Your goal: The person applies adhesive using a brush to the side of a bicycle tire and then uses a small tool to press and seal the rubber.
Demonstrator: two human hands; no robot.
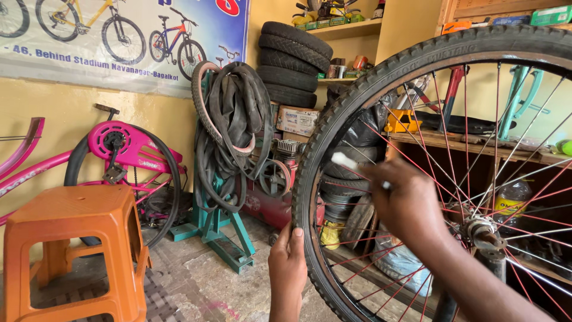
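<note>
Bicycle wheel upright at right, knobby black rubber tyre, thin red and silver spokes. Left hand fingers clasping tyre edge. Right hand pinching small white stick, pointing up-left toward rim.

Left hand grips the tyre of the bicycle wheel at its lower edge; right hand pinches a small white piece against the rim; red and silver spokes fan from the hub; orange stool sits left; pink bicycle behind.
</note>
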